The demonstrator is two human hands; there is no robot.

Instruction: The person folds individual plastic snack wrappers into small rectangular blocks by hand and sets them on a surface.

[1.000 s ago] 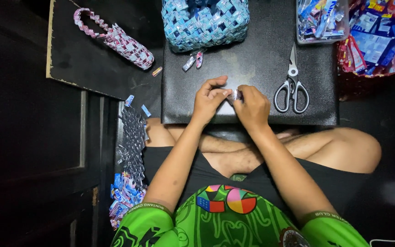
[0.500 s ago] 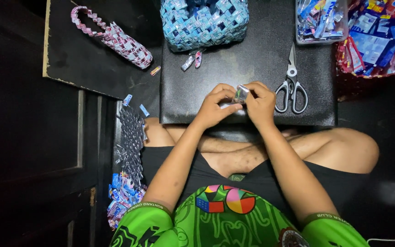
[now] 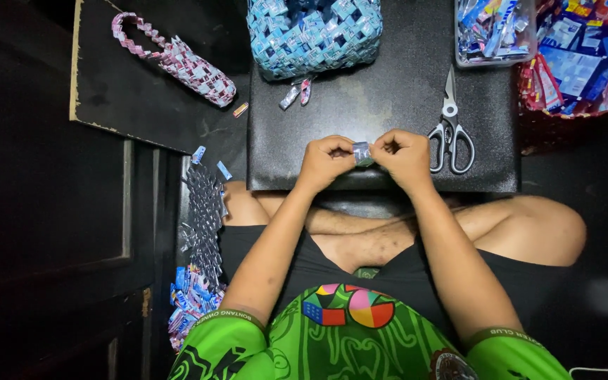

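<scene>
**Folded strip pinched between both hands**

Compared with a moment ago, my hands have drawn apart slightly along the counter's [image 3: 381,105] near edge. My left hand [image 3: 326,160] and right hand [image 3: 404,156], both closed, pinch the small silvery-blue folded wrapper strip [image 3: 362,153] between them. Far left lies a pink woven handle [image 3: 177,60]; far centre a blue woven basket [image 3: 314,35]; right, scissors [image 3: 450,127], then bright wrappers [image 3: 578,56].

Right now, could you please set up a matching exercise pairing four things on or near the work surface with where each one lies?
Things:
1. scissors
2. blue woven basket
3. pink woven strap
4. folded wrapper strip

Places:
A. pinched between both hands
B. far edge of the black board, centre
C. right of the hands, on the black board
D. on the dark panel to the left

Pairs: 1-C, 2-B, 3-D, 4-A
</scene>
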